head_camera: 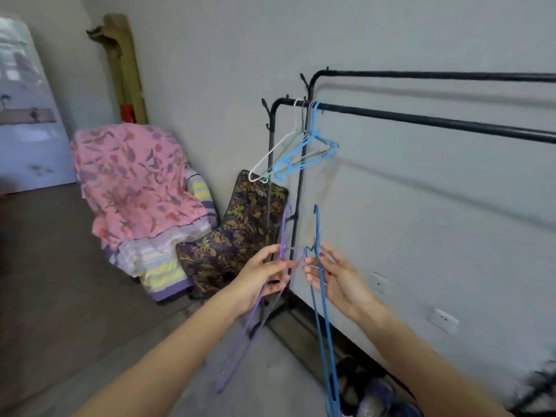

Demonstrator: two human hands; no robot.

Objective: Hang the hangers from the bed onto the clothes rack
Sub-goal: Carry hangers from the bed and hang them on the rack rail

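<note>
Head view: before a black clothes rack (pixel 421 120) with two rails, the left hand (pixel 261 281) grips one purple hanger (pixel 255 308) and the right hand (pixel 334 275) pinches one blue hanger (pixel 323 314). About three hangers (pixel 296 152) hang from the front rail. No writing is legible.

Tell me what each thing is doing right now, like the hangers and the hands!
purple hanger: held in the left hand, not hung yet
blue hanger: held in the right hand, not hung yet
left hand: grips the purple hanger
right hand: grips the blue hanger
hangers on the rack: hanging from the front rail
clothes rack: upright by the wall
pink cloth: draped over a pile
</note>
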